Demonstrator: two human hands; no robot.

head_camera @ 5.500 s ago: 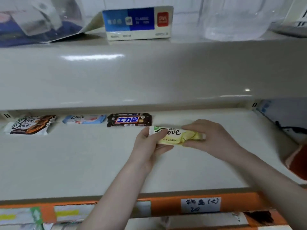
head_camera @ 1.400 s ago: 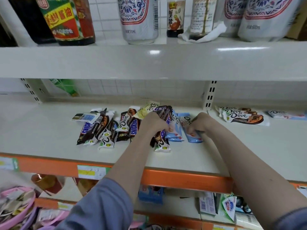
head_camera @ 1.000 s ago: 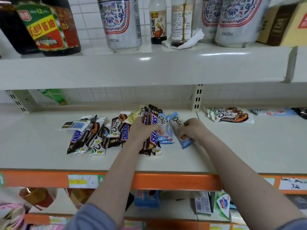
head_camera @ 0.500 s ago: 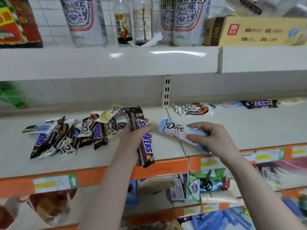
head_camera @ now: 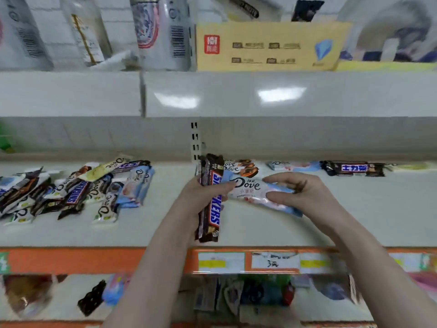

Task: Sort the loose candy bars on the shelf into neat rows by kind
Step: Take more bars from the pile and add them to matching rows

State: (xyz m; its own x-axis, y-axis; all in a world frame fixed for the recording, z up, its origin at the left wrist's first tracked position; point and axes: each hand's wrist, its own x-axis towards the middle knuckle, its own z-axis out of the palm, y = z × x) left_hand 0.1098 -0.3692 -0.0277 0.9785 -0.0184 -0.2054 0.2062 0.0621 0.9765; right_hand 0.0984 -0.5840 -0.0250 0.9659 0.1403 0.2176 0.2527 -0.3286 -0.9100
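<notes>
The left hand grips a few upright Snickers bars above the shelf, while the right hand pinches a pale blue Dove bar lying crosswise just beside them. A loose pile of candy bars lies to the left on the shelf. Along the back on the right a brown Dove bar, a blue Dove bar and a dark bar lie in a row.

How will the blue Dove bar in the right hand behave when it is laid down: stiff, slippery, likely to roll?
The blue Dove bar probably stays stiff: it spans straight out from the right hand. Its glossy wrapper looks slippery. Being flat, it should not roll.
</notes>
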